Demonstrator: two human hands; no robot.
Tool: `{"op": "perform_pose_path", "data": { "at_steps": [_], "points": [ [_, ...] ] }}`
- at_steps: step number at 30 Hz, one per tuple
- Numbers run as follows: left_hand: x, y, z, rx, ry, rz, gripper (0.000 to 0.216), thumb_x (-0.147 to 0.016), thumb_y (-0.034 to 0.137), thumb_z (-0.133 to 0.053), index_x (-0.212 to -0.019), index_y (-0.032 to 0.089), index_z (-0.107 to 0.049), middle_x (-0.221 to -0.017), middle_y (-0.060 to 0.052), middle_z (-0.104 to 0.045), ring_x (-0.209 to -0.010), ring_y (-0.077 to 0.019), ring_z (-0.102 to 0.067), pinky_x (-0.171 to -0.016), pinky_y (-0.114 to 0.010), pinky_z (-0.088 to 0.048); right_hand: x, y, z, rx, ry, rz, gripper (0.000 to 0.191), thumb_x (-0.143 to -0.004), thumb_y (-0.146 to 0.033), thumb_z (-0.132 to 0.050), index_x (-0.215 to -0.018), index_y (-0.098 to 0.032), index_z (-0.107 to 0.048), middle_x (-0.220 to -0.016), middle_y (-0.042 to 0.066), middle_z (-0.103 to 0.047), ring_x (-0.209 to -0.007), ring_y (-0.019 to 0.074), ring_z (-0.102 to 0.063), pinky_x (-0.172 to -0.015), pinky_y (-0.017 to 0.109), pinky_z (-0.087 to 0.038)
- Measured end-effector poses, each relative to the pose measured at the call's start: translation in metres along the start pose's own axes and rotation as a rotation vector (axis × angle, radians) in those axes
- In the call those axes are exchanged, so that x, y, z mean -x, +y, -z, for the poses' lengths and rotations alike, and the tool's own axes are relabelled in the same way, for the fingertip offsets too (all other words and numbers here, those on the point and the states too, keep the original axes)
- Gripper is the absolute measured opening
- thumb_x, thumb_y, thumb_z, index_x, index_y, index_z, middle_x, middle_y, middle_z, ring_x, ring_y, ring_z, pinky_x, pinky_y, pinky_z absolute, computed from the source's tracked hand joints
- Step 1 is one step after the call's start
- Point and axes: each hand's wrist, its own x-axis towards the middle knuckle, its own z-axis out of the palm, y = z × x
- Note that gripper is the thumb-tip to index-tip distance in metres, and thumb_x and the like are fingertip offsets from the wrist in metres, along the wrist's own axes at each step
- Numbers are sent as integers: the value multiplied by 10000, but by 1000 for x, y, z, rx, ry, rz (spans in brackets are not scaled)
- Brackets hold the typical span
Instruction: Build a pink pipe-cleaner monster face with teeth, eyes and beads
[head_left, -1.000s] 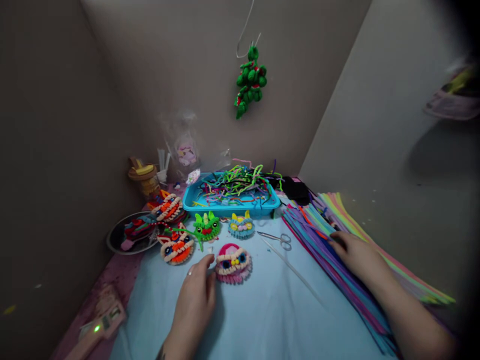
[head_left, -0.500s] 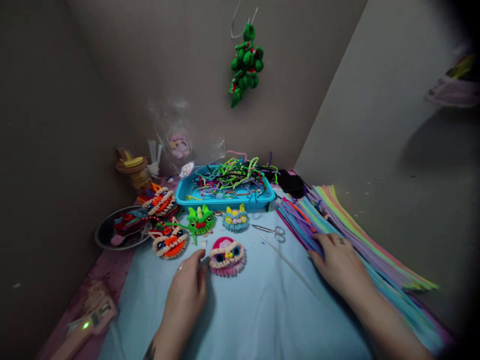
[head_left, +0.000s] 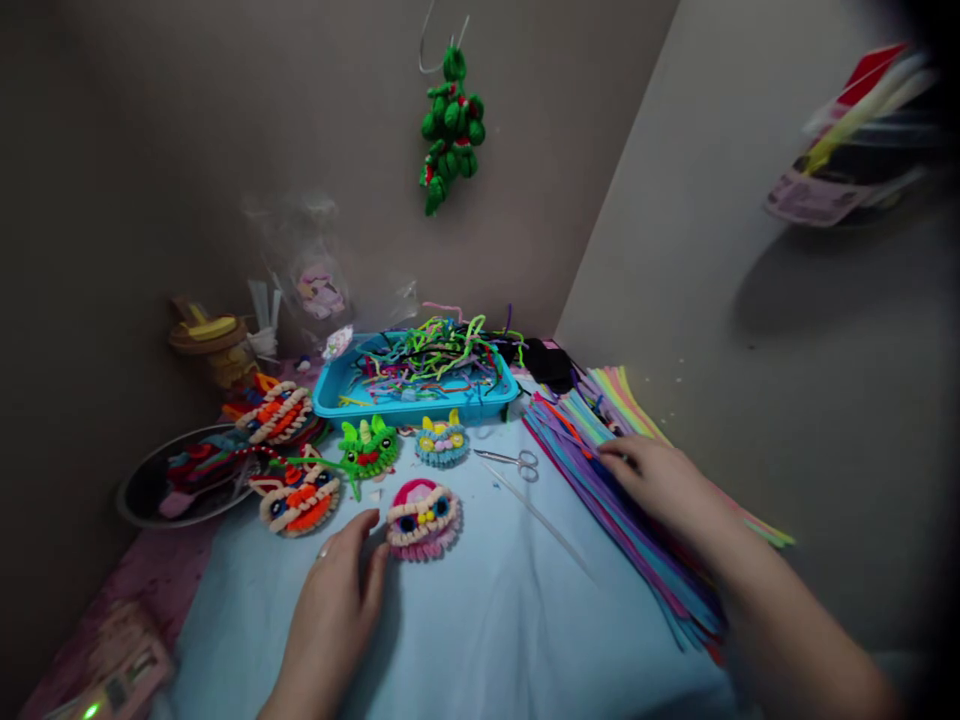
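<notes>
My left hand (head_left: 330, 610) lies flat and open on the light blue cloth (head_left: 480, 620), its fingertips beside a pink and cream pipe-cleaner face (head_left: 422, 517). My right hand (head_left: 656, 480) rests palm down, fingers spread, on a long stack of coloured pipe cleaners (head_left: 630, 500) along the right wall. Small scissors (head_left: 514, 460) and a thin clear stick (head_left: 536, 512) lie between the two hands.
A blue tray (head_left: 412, 400) of pipe-cleaner scraps stands at the back. Green (head_left: 367, 447), blue (head_left: 441, 440) and orange (head_left: 298, 497) faces lie in front of it. A dark bowl (head_left: 176, 485) sits left, a glue gun (head_left: 112, 685) near left, a green figure (head_left: 448, 125) hangs on the wall.
The view has swung to the right, shifting everything left in the picture. My right hand has slid back toward the near inner edge of the pipe-cleaner stack. My left hand has stayed by the pink face.
</notes>
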Motion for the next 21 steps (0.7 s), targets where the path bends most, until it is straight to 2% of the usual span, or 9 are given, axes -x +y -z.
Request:
{"op": "perform_pose_path", "data": {
  "at_steps": [3, 5, 7, 9, 12, 15, 17, 18, 21],
  "points": [
    [0, 0, 0, -6, -12, 3, 356, -862, 367, -424, -1140, 172, -530, -1066, -123, -664, -978, -254, -632, -822, -408, -522, -37, -2, 4, -20, -45, -37, 214, -816, -221, -465, -811, -202, -677, -857, 53, -697, -784, 198, -630, -660, 266, -429],
    [-1, 0, 1, -3, -7, 6, 355, -862, 371, -425, -1137, 172, -530, -1057, -122, -665, -972, -252, -634, -818, -407, -523, -59, -5, -5, -63, -96, -93, 165, -790, -231, -516, -851, -171, -656, -777, 49, -685, -701, 177, -616, -599, 246, -404],
    [-1, 0, 1, 1, 1, 10, 359, -860, 373, -430, -1140, 171, -527, -1050, -123, -665, -961, -250, -637, -805, -402, -527, -75, -8, -19, -116, -106, -125, 255, -739, -200, -571, -985, -143, -610, -720, 30, -665, -623, 150, -588, -546, 226, -372],
    [-1, 0, 2, 5, 4, 21, 363, -859, 373, -431, -1139, 164, -528, -1041, -125, -667, -945, -248, -641, -789, -396, -531, -86, -9, -31, -194, -62, -166, 351, -704, -152, -578, -1055, -128, -571, -672, 7, -642, -572, 131, -559, -524, 216, -353],
    [-1, 1, 4, 10, 3, 48, 357, -861, 373, -429, -1129, 162, -534, -1034, -119, -668, -934, -241, -644, -780, -388, -532, -96, -5, -31, -437, 98, -273, 337, -698, -147, -558, -1033, -109, -578, -627, -2, -605, -546, 129, -536, -534, 225, -375],
    [-1, 3, 6, 17, 27, 50, 350, -866, 370, -426, -1124, 163, -540, -1047, -116, -664, -950, -237, -636, -796, -384, -525, -96, -4, -5, -790, 438, -324, 307, -737, -214, -544, -1021, -105, -583, -692, 12, -585, -562, 114, -514, -560, 236, -404],
    [-1, 3, 6, 21, 60, 42, 337, -868, 361, -427, -1111, 163, -549, -1040, -113, -664, -954, -235, -632, -796, -377, -523, -86, -11, 18, -953, 654, -271, 303, -761, -263, -549, -1026, -121, -588, -755, 21, -573, -574, 96, -486, -568, 241, -403],
    [-1, 3, 6, 25, 81, 41, 327, -868, 355, -429, -1101, 163, -555, -1028, -110, -666, -945, -233, -633, -787, -370, -525, -77, -19, 28, -1022, 696, -247, 304, -755, -267, -568, -1025, -130, -591, -773, 25, -571, -586, 91, -485, -577, 245, -405],
    [-1, 5, 8, 37, 164, 49, 297, -866, 331, -440, -1066, 155, -571, -958, -98, -672, -839, -211, -646, -732, -342, -531, -40, -57, 39, -1266, 478, -183, 262, -716, -307, -647, -935, -170, -600, -746, 9, -567, -623, 106, -530, -587, 245, -430]
  ]
}}
